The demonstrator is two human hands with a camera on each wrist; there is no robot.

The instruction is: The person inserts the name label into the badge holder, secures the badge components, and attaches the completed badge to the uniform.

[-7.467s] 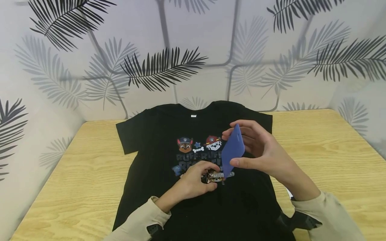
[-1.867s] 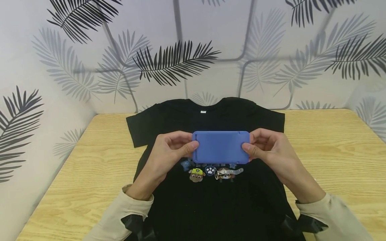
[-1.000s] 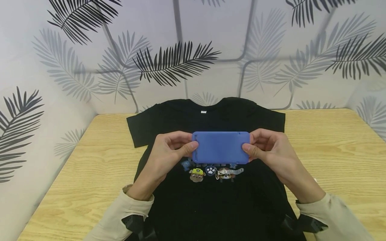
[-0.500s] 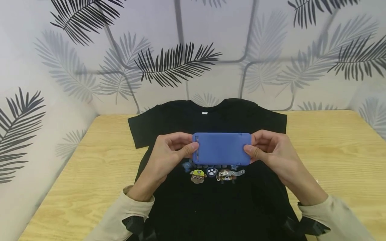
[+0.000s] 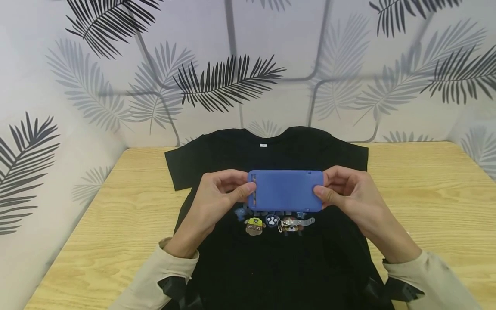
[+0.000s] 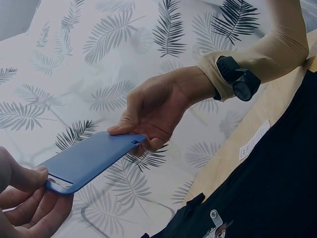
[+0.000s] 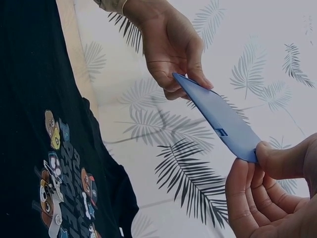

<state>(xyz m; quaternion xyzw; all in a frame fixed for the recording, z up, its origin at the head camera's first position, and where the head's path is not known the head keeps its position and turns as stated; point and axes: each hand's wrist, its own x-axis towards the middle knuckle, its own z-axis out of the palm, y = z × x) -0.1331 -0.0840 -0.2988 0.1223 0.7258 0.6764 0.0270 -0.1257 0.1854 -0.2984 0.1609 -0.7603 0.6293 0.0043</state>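
Note:
Level above the shirt, a blue plastic card holder [image 5: 284, 190] faces the head camera, with a slot along its left end. My left hand [image 5: 217, 193] pinches that slotted end, thumb in front and fingers behind. The opposite end is pinched by my right hand [image 5: 350, 189], also thumb in front. In the right wrist view the card holder [image 7: 215, 116] appears nearly edge-on, a small notch in its side. Below it, a badge clip with a clear strap [image 5: 296, 222] lies on the print of a black T-shirt [image 5: 271, 267], touched by neither hand.
The T-shirt is spread on a light wooden table [image 5: 418, 181], its collar toward the leaf-patterned wall covering [image 5: 271, 43]. A white printed label [image 6: 255, 139] lies on the wood beside the shirt in the left wrist view.
Earlier my left hand was at the badge clip while my right hand held the card holder tilted. The clip was released, and both hands took the holder's ends. Over the last second they barely move.

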